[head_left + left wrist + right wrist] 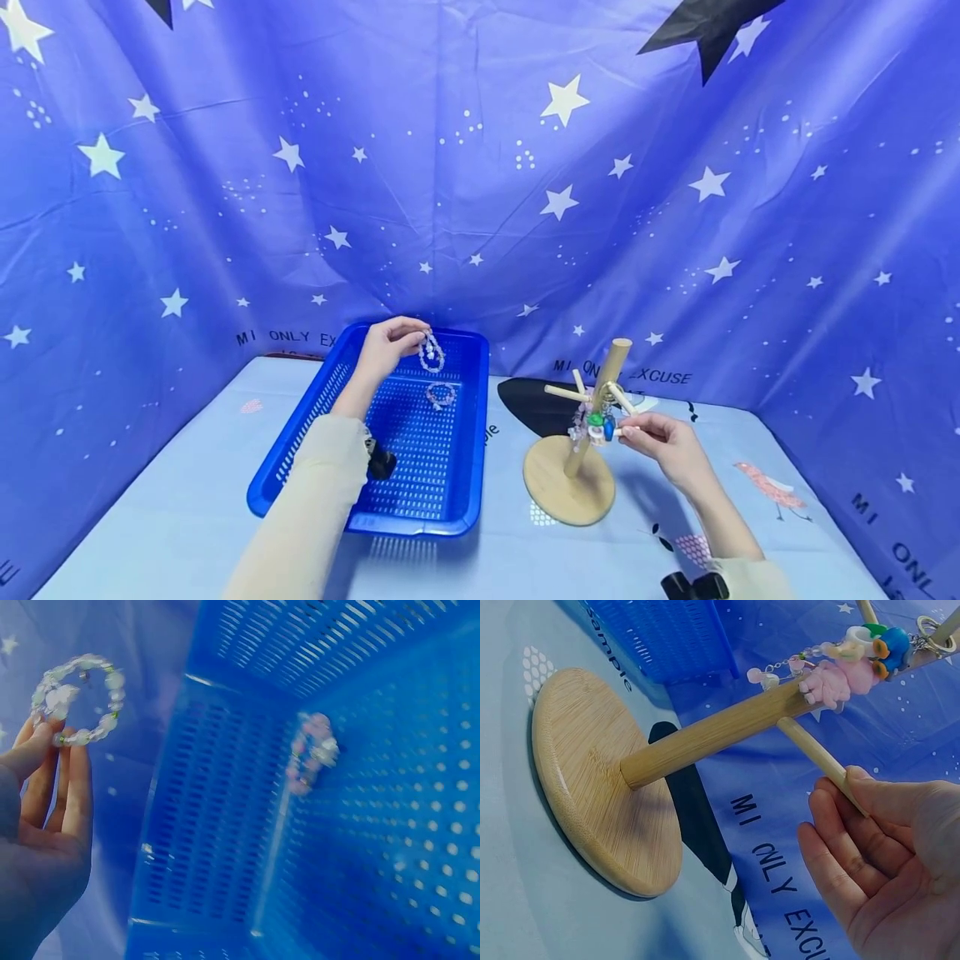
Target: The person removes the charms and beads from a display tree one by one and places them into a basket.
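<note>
Blue basket [457, 467] sits under the left hand [386, 346], whose fingertips pinch a pale bead bracelet [431, 354] above it, while the right hand [663, 442] pinches a peg of the wooden stand [570, 479]; a loose pinch could drop the bracelet.

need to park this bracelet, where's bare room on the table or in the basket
Bare table lies left of the blue basket; the basket's near floor is clear too. A second bracelet occupies its far end. Around the wooden stand it is crowded: charms and the right hand.
</note>
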The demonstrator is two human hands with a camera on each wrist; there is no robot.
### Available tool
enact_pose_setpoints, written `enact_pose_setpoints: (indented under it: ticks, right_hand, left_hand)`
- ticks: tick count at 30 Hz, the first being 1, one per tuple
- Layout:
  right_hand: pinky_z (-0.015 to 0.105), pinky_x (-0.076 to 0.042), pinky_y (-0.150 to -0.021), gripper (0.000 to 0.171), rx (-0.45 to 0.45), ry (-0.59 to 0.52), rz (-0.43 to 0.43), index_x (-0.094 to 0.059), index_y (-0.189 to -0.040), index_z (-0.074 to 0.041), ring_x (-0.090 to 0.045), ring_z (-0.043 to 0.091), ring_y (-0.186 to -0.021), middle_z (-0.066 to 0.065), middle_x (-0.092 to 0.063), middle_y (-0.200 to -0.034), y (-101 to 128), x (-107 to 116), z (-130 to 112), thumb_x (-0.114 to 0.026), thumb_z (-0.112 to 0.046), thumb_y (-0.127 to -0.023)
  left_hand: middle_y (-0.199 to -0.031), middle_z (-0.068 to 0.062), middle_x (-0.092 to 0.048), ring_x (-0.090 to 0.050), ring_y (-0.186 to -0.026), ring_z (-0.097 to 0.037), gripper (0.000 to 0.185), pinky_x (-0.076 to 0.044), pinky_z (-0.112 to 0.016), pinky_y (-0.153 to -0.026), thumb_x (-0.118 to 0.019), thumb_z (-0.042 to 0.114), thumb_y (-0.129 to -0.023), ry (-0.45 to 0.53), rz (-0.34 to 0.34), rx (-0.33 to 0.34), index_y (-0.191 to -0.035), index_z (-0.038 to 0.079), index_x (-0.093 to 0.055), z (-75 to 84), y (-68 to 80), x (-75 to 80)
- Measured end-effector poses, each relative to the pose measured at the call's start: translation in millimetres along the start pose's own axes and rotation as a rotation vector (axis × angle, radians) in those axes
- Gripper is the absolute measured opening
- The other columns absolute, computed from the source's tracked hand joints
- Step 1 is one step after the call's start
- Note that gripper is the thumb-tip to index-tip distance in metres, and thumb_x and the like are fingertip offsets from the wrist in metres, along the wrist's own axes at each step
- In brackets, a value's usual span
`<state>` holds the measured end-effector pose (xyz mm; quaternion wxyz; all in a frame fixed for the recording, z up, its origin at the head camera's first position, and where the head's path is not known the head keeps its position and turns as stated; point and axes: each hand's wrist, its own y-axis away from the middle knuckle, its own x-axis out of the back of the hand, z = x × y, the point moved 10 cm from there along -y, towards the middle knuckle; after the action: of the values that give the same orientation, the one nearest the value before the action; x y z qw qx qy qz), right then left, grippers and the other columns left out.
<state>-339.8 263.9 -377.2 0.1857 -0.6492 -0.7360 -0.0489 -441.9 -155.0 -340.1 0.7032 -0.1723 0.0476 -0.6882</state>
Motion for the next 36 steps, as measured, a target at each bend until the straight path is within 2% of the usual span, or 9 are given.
enact_pose_setpoints:
  ticks: [5, 11, 16, 20, 23, 28, 32, 36]
  right_hand:
    - [0.015, -0.058, -0.080, 0.027, -0.009, 0.008, -0.006, -0.057, -0.113, 0.023, -0.070, -0.001, -0.084, -0.018, -0.071, -0.088, 2.5, 2.0, 1.4, -0.058, 0.001, -0.097]
    - [0.015, -0.058, -0.080, 0.027, -0.010, 0.017, 0.003, -0.056, -0.114, 0.023, -0.070, -0.002, -0.084, -0.020, -0.070, -0.088, 1.5, 4.5, 1.1, -0.057, 0.002, -0.097]
    - [0.015, -0.058, -0.080, 0.028, -0.017, 0.024, -0.001, -0.056, -0.116, 0.023, -0.070, -0.002, -0.084, -0.020, -0.070, -0.088, 1.0, 3.5, 1.7, -0.057, 0.001, -0.098]
    - [0.016, -0.058, -0.080, 0.028, -0.007, 0.023, 0.001, -0.056, -0.115, 0.023, -0.070, -0.002, -0.084, -0.021, -0.070, -0.087, 0.4, 3.0, -0.1, -0.057, 0.001, -0.098]
    - [0.017, -0.058, -0.081, 0.028, -0.006, 0.017, 0.002, -0.056, -0.114, 0.024, -0.070, -0.001, -0.084, -0.019, -0.071, -0.088, 0.1, 2.9, -1.0, -0.057, 0.001, -0.097]
    - [0.015, -0.058, -0.080, 0.027, -0.015, -0.001, 0.010, -0.056, -0.113, 0.023, -0.071, -0.001, -0.084, -0.012, -0.073, -0.090, 0.4, 2.4, -0.9, -0.058, 0.002, -0.097]
    - [0.016, -0.058, -0.080, 0.026, -0.016, -0.002, 0.008, -0.057, -0.112, 0.023, -0.071, -0.001, -0.084, -0.010, -0.074, -0.091, -0.2, 1.8, -0.5, -0.058, 0.002, -0.096]
    - [0.015, -0.058, -0.079, 0.027, -0.019, -0.002, 0.005, -0.056, -0.113, 0.023, -0.070, -0.001, -0.083, -0.010, -0.074, -0.091, -1.1, 0.5, 0.6, -0.059, 0.002, -0.096]
  left_hand:
    - [-0.119, -0.026, -0.069, -0.067, -0.087, -0.003, 0.021, -0.061, -0.033, -0.086, -0.062, 0.003, -0.097, -0.035, -0.043, 0.033, -0.115, -0.007, -0.068, -19.9, -0.4, -6.2]
    - [-0.121, -0.026, -0.068, -0.070, -0.099, -0.017, 0.022, -0.059, -0.039, -0.092, -0.060, 0.002, -0.098, -0.054, -0.096, 0.111, -0.117, -0.005, -0.068, -39.7, 2.2, -8.2]
    - [-0.117, -0.026, -0.069, -0.069, -0.093, -0.011, 0.024, -0.060, -0.037, -0.090, -0.061, 0.002, -0.097, -0.047, -0.145, 0.136, -0.118, -0.008, -0.066, -56.0, 3.3, -6.7]
    - [-0.112, -0.021, -0.071, -0.067, -0.088, -0.008, 0.023, -0.060, -0.039, -0.090, -0.061, 0.003, -0.097, -0.072, -0.169, 0.194, -0.117, -0.008, -0.067, -70.8, 4.3, -6.6]
    - [-0.109, -0.016, -0.072, -0.066, -0.088, -0.009, 0.021, -0.061, -0.038, -0.089, -0.060, 0.002, -0.097, -0.104, -0.182, 0.265, -0.115, -0.007, -0.068, -79.2, 6.2, -7.7]
    - [-0.107, -0.017, -0.073, -0.067, -0.089, -0.013, 0.019, -0.061, -0.036, -0.086, -0.062, -0.001, -0.095, -0.152, -0.188, 0.337, -0.112, -0.007, -0.069, -90.5, 9.0, -8.7]
    - [-0.109, -0.021, -0.073, -0.069, -0.094, -0.022, 0.018, -0.061, -0.038, -0.087, -0.062, -0.004, -0.094, -0.184, -0.172, 0.369, -0.110, -0.007, -0.070, -96.9, 10.5, -6.9]
    - [-0.112, -0.023, -0.072, -0.069, -0.102, -0.030, 0.018, -0.060, -0.040, -0.091, -0.061, -0.005, -0.094, -0.223, -0.170, 0.369, -0.109, -0.007, -0.070, -98.4, 10.9, -4.7]
